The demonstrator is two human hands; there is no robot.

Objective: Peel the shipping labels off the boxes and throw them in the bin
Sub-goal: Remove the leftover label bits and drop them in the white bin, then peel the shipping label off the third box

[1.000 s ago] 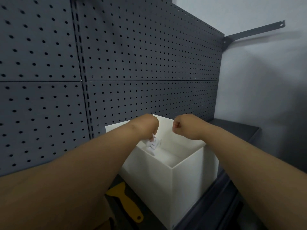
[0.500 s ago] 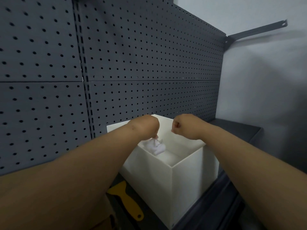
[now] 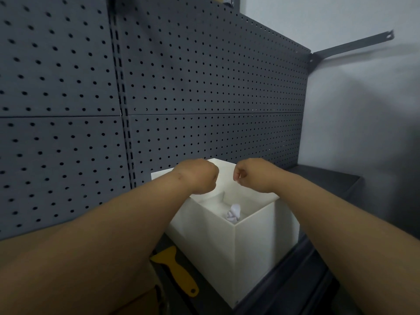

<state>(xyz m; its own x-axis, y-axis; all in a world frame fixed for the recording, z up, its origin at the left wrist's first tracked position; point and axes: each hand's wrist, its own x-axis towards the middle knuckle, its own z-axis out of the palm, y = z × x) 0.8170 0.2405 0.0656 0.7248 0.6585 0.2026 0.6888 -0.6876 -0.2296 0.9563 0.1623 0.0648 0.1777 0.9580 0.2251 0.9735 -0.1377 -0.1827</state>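
Note:
A white square bin (image 3: 254, 244) stands on the dark bench against the pegboard. Down inside it lies a crumpled white label (image 3: 234, 213), touching no hand. My left hand (image 3: 200, 177) hovers over the bin's left rim, fingers curled downward, with nothing visible in it. My right hand (image 3: 250, 177) hangs over the far right rim, fingers curled in a loose fist and empty. A corner of a cardboard box (image 3: 134, 301) shows at the bottom edge under my left forearm.
A yellow plastic scraper (image 3: 177, 272) lies on the bench just left of the bin. The grey pegboard (image 3: 204, 98) rises close behind. A dark shelf (image 3: 329, 180) and a white wall lie to the right.
The crumpled label has left my left hand and dropped to the bottom of the bin. Both hands stay above the bin, almost unmoved.

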